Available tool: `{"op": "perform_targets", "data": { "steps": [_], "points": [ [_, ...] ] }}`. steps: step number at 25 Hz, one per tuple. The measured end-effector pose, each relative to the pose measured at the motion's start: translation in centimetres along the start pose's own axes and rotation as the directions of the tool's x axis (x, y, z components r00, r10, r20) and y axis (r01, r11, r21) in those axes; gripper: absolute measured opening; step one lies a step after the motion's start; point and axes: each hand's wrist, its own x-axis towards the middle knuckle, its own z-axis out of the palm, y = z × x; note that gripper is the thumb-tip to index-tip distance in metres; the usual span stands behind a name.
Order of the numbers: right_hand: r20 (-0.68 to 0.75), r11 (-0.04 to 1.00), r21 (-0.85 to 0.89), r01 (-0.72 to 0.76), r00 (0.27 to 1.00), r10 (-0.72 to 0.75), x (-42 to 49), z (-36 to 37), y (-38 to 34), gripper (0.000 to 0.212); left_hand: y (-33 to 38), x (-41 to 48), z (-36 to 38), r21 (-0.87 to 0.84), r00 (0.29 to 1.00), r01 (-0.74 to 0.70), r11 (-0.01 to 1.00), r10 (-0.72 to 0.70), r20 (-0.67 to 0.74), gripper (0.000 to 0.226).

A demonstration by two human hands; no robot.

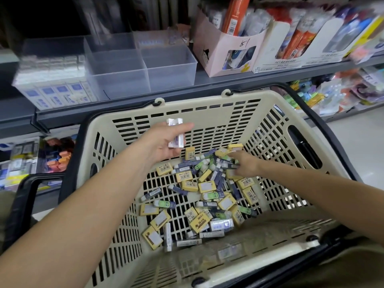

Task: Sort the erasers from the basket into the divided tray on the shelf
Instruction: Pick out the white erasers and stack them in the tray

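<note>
Basket [197, 99] of slatted cream plastic holds rectangular paper-sleeved erasers [204, 186]

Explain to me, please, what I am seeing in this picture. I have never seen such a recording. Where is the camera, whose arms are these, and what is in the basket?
There is no machine here. A person wears a camera on the head, so the single picture looks forward and down along their own two arms. In front stands a beige basket with a pile of small erasers on its bottom: yellow, dark blue and green ones. The left hand is above the pile and holds a few white erasers. The right hand reaches into the pile; I cannot tell whether it already grips one. Behind the basket, on the shelf, stands a clear divided tray. Its left compartment is packed with white and blue erasers.
</note>
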Motion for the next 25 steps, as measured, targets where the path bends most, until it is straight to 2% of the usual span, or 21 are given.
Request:
{"op": "perform_targets", "data": {
  "steps": [2,4,6,8,10,11,13,14,16,18,20,23,25],
  "points": [
    [0.039,0.995,0.041,0.093,0.995,-0.094,-0.6,-0.7,0.5,0.053,0.7,-0.9,-1.1,0.189,0.999,-0.043,0.981,0.039,0.024,0.021],
    [0.006,0.987,0.1,0.122,0.992,-0.123,-1.2,-2.0,1.3,0.041,1.3,-2.0,-2.6,0.276,0.995,-0.095,0.957,0.087,0.042,0.013],
    [-0.047,0.995,0.067,0.077,0.996,-0.074,-1.4,-2.1,1.2,0.05,1.5,-3.1,-4.2,0.291,0.992,-0.124,0.949,0.125,0.017,0.01],
    [0.049,1.0,0.01,0.022,0.999,-0.022,-1.1,-0.7,-0.1,0.064,1.2,-4.2,-5.5,0.285,0.991,-0.118,0.951,0.129,-0.021,0.009],
    [0.175,0.995,-0.084,0.059,0.984,-0.044,-1.1,0.5,-1.5,0.062,0.5,-5.1,-6.6,0.284,0.992,-0.116,0.952,0.126,-0.015,0.008],
    [0.213,0.994,-0.037,0.102,0.973,-0.092,-1.3,0.3,-1.9,0.056,0.1,-5.5,-7.1,0.282,0.992,-0.118,0.952,0.123,0.0,0.008],
    [0.237,0.968,0.204,0.148,0.952,-0.196,-2.2,-0.7,-2.7,0.04,-0.4,-5.9,-7.7,0.27,0.993,-0.117,0.956,0.116,0.018,0.008],
    [0.23,0.952,0.246,0.18,0.944,-0.238,-2.6,-0.7,-3.4,0.031,-0.5,-6.1,-7.9,0.263,0.993,-0.12,0.957,0.119,0.016,0.008],
    [0.216,0.936,0.085,0.343,0.91,-0.353,-2.8,0.9,-5.8,0.023,-0.6,-6.4,-8.0,0.214,0.988,-0.151,0.965,0.151,0.017,0.007],
    [0.254,0.857,-0.057,0.512,0.838,-0.483,-2.1,4.2,-8.6,0.026,-0.4,-6.6,-8.0,0.125,0.983,-0.185,0.975,0.185,0.012,0.009],
    [0.33,0.757,-0.135,0.639,0.75,-0.574,-1.6,6.8,-11.3,0.032,-0.3,-6.8,-8.0,0.116,0.979,-0.204,0.972,0.205,0.004,0.01],
    [0.415,0.629,-0.257,0.734,0.672,-0.613,-1.4,8.9,-13.1,0.038,-0.4,-6.9,-8.0,0.136,0.977,-0.214,0.967,0.214,0.014,0.008],
    [0.444,0.529,-0.357,0.77,0.638,-0.629,-1.7,10.3,-13.4,0.032,-0.3,-6.9,-8.0,0.144,0.977,-0.213,0.966,0.213,0.015,0.008]
  ]
}}
